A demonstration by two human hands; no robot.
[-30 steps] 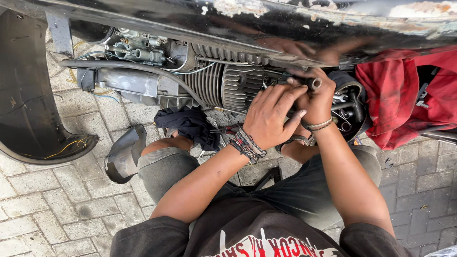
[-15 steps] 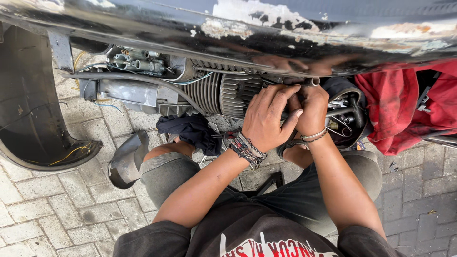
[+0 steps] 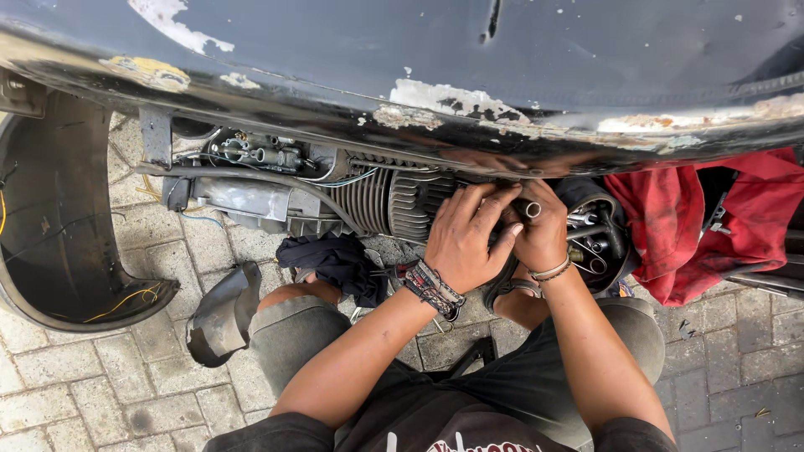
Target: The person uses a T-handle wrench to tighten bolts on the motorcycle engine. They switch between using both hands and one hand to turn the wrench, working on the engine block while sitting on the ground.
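Both hands meet at a short metal tube beside the finned engine cylinder, under the scooter body's lower edge; the left hand spreads over it as a brace; the right hand curls tight around it.

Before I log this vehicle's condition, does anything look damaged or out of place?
Yes. The dark painted body panel is flaking, with bare pale patches and rust along its lower edge. A loose curved grey cover piece lies on the paving bricks, apart from the vehicle.

Black printed shirt, grey trousers, beaded bracelets and a thin bangle.
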